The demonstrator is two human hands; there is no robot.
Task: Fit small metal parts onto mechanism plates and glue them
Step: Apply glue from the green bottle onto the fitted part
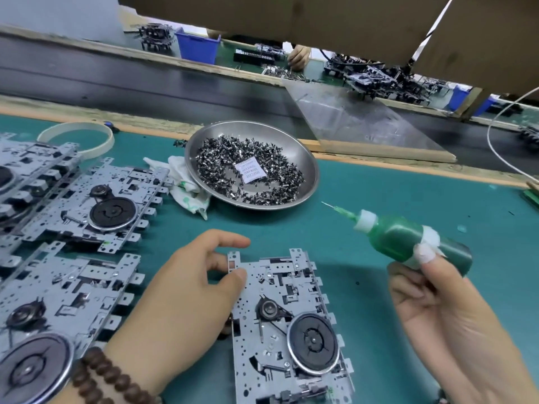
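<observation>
1. Plainly, the plate (288,322) lies flat on the green worktop (364,217) at about 6 o'clock in the view, between the two hands. It is stamped sheet metal carrying a black flywheel (313,342), a small pulley and a belt. I judge it stiff and fairly light, with sharp tabs along its edges.

2. Best hold, as I judge it, is the bare edge or a corner, away from the belt and flywheel, which could be knocked out of place.

3. The parts (250,170) are heaped in a steel dish (306,158) at 12 o'clock from the plate, well apart from it. They look tiny, hard and slippery, likely to need a fingertip pinch, one at a time. A white slip of paper lies on the heap.

4. The glue bottle (408,240) is soft green plastic with a fine needle tip pointing toward 10 o'clock. It should yield to a light squeeze, and the needle looks easy to bend.

5. The left hand (186,293) rests at the plate's upper left corner, at 9 o'clock of it. Its thumb tip lies on the plate face, and the other fingers are loosely extended past the corner. It grips nothing.

6. The right hand (446,310), at 3 o'clock of the plate, grips the bottle, thumb and taped fingertip curled round its lower body. The bottle is held clear of the worktop, its tip well apart from the plate.

7. More plates (96,205) lie at 9 to 10 o'clock on the worktop.
</observation>
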